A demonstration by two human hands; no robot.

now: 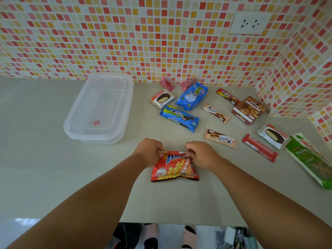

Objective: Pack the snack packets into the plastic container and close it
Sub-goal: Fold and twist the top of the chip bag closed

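Now the left hand point(150, 151) and right hand point(201, 153) pinch the red snack packet's point(172, 169) top corners.

Bright, even light; sharp centre, wide-angle bending at edges

Both arms reach forward, left grip point(150, 151) and right grip point(201, 154) pinched closed (knuckles up).

A white wall socket point(250, 23) sits on the red-and-yellow mosaic tile wall point(125, 38) above the grey countertop point(36, 168)
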